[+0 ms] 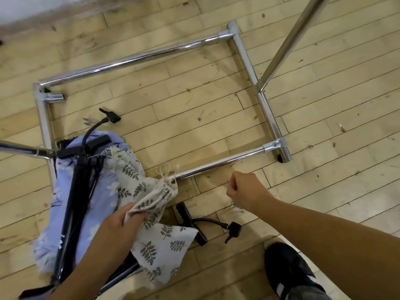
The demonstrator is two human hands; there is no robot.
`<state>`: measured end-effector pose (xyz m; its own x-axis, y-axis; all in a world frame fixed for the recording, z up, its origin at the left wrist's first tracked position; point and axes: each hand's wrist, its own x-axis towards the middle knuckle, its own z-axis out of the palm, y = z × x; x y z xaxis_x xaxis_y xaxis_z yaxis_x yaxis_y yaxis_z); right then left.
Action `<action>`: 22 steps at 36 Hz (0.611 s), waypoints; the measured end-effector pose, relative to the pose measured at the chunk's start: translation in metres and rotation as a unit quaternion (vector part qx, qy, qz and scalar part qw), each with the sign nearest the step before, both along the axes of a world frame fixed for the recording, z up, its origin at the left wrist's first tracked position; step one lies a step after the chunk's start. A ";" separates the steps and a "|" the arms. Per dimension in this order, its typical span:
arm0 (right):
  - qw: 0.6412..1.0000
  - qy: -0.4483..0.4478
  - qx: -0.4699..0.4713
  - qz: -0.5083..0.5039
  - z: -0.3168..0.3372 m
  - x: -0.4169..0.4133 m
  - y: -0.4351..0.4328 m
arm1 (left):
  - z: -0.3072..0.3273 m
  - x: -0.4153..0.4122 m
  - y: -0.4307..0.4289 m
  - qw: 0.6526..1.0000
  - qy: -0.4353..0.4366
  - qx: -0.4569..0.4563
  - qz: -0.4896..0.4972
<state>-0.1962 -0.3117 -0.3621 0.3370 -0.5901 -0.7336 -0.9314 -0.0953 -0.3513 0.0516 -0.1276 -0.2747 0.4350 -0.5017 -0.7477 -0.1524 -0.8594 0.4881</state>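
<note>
A beige cloth [151, 213] printed with grey leaves hangs at the lower left, over the near rail of a chrome garment rack base [138, 57]. My left hand [121, 224] grips a fold of this cloth from below. My right hand [244, 189] is closed in a fist to the right of the cloth and pinches something thin, perhaps a clear hanger or clip; it is too faint to name. A pale blue flowered garment [97, 204] hangs beside the beige cloth on black hangers [80, 176].
The rack's rectangular base lies on a wooden plank floor [194, 109]. A chrome upright [287, 40] rises at the right and another pole [23, 149] at the left. A black hanger [192, 221] lies on the floor below the cloth. My black shoe [290, 269] is at the bottom right.
</note>
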 end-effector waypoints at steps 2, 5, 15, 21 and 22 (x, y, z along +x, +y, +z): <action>1.000 -0.014 0.018 -0.006 0.013 -0.002 -0.004 | 0.008 0.001 -0.003 0.999 -0.030 -0.008 -0.032; 0.997 -0.042 0.048 -0.039 0.041 0.000 -0.009 | 0.024 0.003 -0.006 0.997 -0.034 -0.026 -0.061; 0.967 -0.126 0.187 -0.121 0.200 0.027 0.001 | 0.141 -0.011 -0.039 0.960 -0.005 -0.030 -0.278; 0.913 -0.229 0.256 -0.220 0.304 0.030 0.016 | 0.240 -0.042 -0.043 0.943 -0.017 -0.070 -0.326; 0.906 -0.239 0.270 -0.221 0.321 0.029 0.020 | 0.256 -0.050 -0.041 0.941 -0.018 -0.076 -0.331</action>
